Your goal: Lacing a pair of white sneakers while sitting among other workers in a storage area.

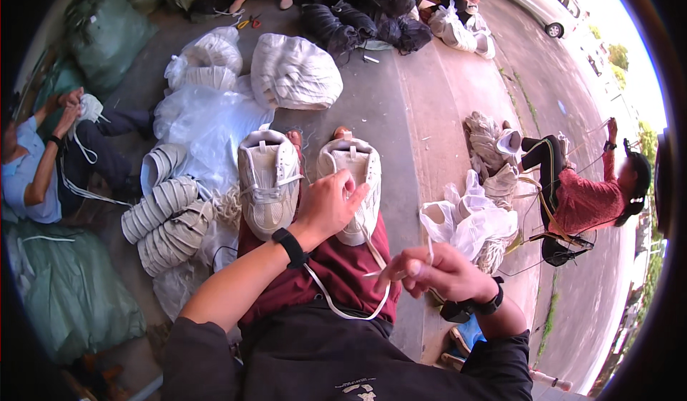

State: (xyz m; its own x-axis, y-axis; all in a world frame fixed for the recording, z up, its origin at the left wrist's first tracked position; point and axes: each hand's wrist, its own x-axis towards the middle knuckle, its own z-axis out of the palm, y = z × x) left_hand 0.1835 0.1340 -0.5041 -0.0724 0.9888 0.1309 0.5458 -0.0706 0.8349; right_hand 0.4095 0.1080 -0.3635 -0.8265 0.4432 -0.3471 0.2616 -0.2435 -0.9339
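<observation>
Left fingers [356, 199] bend over the shoe's [351, 227] lacing, and whether they pinch anything I cannot tell. Right fingers [411, 267] pinch the lace [349, 316] to the shoe's right, nearer the person. Another shoe [270, 211] sits just left of that shoe.

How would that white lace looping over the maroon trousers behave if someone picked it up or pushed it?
The white lace is probably floppy: it sags in a loose curve in front of the maroon trousers, so pushing it would likely just bunch it up. Being so thin, it should feel light when lifted.
</observation>
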